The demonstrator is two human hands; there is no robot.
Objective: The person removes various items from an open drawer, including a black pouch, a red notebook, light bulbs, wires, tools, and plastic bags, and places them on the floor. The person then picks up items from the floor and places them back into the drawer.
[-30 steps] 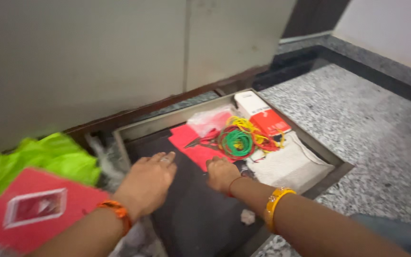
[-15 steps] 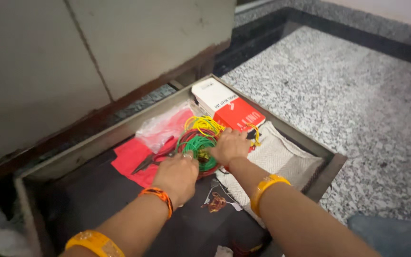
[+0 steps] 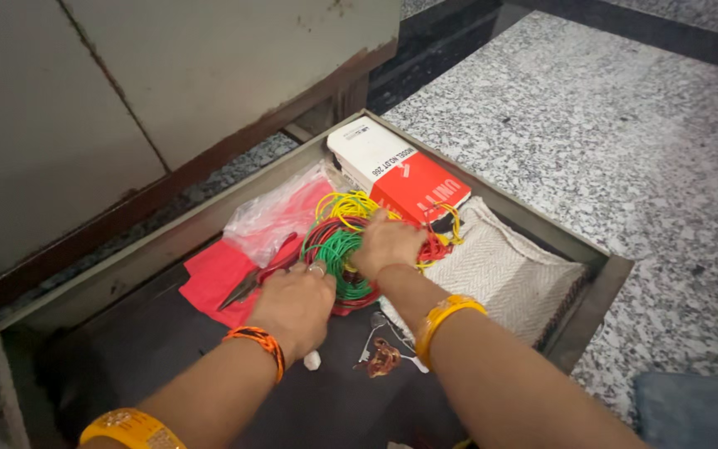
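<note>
Reaching into the open drawer (image 3: 492, 195), both hands press down on a heap of loops (image 3: 344, 241) in green, yellow and red. The left hand (image 3: 295, 303) lies on the near left side of the heap, fingers curled over the green loops. The right hand (image 3: 386, 243) sits on top, closer to the far right corner, and its fingers are tucked into the loops, so I cannot tell how tight either grip is. The heap lies right under both palms, in the middle of the drawer. Loops could tangle or snag on the pliers (image 3: 253, 278) with red handles, which touch the heap on its left side, because the loops are piled loose. Some loops could slide off onto the white cloth (image 3: 504, 274) by the right edge. A red and white box (image 3: 396, 173) sits at the far edge.
</note>
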